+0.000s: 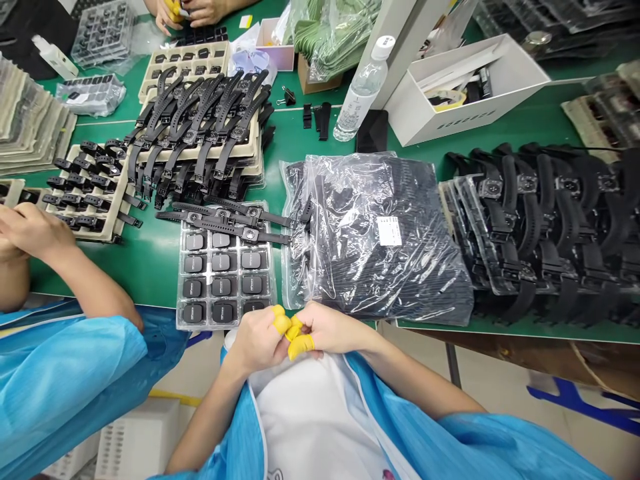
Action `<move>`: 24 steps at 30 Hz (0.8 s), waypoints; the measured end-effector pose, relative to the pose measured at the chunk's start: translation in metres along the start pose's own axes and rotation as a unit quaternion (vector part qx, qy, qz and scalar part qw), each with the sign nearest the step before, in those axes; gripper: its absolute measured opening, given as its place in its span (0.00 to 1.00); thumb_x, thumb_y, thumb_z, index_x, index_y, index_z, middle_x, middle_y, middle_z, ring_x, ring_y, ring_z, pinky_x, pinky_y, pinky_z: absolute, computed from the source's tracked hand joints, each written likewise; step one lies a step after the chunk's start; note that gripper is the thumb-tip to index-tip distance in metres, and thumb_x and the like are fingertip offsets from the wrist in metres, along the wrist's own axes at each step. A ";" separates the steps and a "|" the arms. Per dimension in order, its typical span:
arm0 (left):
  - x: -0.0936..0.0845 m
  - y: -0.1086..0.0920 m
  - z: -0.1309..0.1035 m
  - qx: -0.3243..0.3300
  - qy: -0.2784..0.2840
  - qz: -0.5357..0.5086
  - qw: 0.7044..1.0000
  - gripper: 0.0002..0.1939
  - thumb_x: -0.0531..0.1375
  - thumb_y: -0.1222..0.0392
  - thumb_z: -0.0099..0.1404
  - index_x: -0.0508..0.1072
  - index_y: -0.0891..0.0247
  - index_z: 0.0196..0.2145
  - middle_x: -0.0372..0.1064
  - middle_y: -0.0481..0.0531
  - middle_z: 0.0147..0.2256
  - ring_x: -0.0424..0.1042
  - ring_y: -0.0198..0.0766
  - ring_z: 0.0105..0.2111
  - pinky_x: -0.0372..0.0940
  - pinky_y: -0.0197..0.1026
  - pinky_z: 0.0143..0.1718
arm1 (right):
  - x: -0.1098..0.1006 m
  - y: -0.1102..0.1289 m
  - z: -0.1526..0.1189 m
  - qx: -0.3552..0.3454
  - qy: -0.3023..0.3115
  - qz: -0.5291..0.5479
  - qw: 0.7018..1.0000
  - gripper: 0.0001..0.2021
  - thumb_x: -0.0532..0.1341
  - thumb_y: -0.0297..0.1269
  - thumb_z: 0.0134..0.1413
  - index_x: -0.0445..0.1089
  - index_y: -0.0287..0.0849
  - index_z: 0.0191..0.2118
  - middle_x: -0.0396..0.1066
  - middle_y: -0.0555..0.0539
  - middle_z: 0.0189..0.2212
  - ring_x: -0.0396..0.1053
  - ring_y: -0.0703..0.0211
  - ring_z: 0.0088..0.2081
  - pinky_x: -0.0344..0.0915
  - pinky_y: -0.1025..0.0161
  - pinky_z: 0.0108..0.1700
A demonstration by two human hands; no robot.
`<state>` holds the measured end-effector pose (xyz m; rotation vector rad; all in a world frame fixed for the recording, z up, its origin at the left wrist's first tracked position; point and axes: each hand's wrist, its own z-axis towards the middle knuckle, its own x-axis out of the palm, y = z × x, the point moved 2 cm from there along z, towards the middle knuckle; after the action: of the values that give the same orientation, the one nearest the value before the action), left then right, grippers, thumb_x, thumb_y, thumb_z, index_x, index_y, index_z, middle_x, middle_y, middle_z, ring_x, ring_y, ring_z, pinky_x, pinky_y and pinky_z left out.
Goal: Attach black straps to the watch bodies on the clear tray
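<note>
Meeting at the tabletop [150, 260] edge, left hand [257, 340] and right hand [327, 330] pinch closed, contents indiscernible, near the module tray [225, 273] and bagged straps [380, 233].

Clear tray [226, 272] of dark watch bodies, flat at near table edge [150, 267], several strapped black watches [225, 219] lying across its far end

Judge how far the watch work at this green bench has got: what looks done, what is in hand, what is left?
Done, apparently: black strapped watches piled on beige trays, and three laid across the clear plastic tray. In hand: the left hand and right hand, in yellow finger cots, meet at the bench edge; anything between them is hidden. Left: bare black watch bodies in that tray, plus a clear bag of black straps.
</note>
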<state>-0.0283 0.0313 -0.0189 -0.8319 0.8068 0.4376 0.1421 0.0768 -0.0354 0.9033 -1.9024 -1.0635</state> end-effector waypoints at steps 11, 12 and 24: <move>0.016 0.002 -0.031 0.005 0.099 0.038 0.994 0.22 0.56 0.55 0.71 0.62 0.62 0.19 0.61 0.48 0.19 0.56 0.33 0.18 0.40 0.41 0.22 | 0.006 0.013 -0.016 -0.093 -0.007 -0.311 0.946 0.17 0.61 0.44 0.67 0.68 0.42 0.27 0.63 0.53 0.20 0.53 0.66 0.21 0.46 0.64 0.26; 0.018 0.003 -0.034 0.001 0.097 0.047 0.994 0.22 0.57 0.55 0.70 0.61 0.62 0.18 0.61 0.48 0.18 0.56 0.34 0.18 0.39 0.41 0.22 | 0.010 0.010 -0.014 -0.095 0.000 -0.321 0.942 0.17 0.60 0.44 0.67 0.69 0.42 0.27 0.64 0.53 0.21 0.53 0.65 0.21 0.46 0.64 0.26; 0.014 0.002 -0.037 -0.117 0.113 0.116 0.980 0.13 0.64 0.52 0.54 0.63 0.59 0.28 0.66 0.46 0.21 0.63 0.36 0.20 0.39 0.43 0.24 | 0.025 0.003 -0.003 -0.030 0.027 -0.369 0.929 0.16 0.60 0.47 0.65 0.73 0.42 0.30 0.70 0.50 0.24 0.59 0.62 0.25 0.52 0.64 0.28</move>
<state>-0.0374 0.0043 -0.0459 -1.0233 1.0833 0.6613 0.1322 0.0558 -0.0248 1.6592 -1.4811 -1.4862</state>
